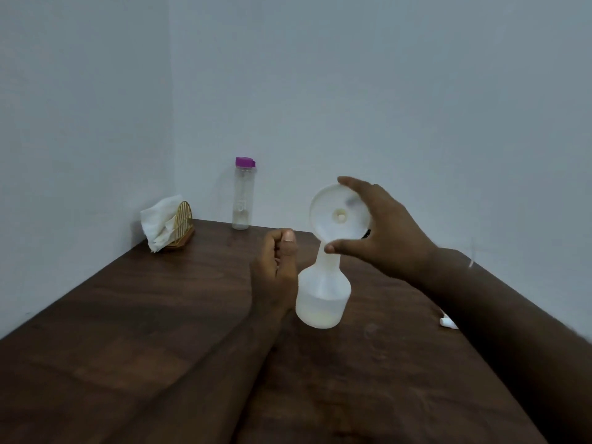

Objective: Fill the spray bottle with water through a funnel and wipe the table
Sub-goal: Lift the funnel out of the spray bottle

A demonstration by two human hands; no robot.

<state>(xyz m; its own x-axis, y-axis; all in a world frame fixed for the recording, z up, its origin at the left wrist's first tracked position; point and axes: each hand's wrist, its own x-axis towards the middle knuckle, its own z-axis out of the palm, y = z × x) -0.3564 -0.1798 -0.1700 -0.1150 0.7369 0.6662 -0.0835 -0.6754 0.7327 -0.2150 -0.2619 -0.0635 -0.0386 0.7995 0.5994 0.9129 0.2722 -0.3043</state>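
A translucent white spray bottle (pixel 322 302), partly filled with water, stands on the dark wooden table (pixel 160 315). A white funnel (pixel 336 216) sits in its neck, tilted so that its wide mouth faces me. My right hand (pixel 381 229) grips the funnel's rim, thumb under the lower edge and fingers over the top. My left hand (pixel 275 270) is right beside the bottle's left shoulder, fingers curled into the palm and thumb up, with nothing visible in it. A clear water bottle with a purple cap (pixel 243 193) stands at the table's far edge by the wall.
A golden wire holder with white tissues (pixel 169 225) stands in the far left corner. A small white part (pixel 447 322) shows on the table at the right, mostly hidden by my right forearm. Walls close the table off at the back and left.
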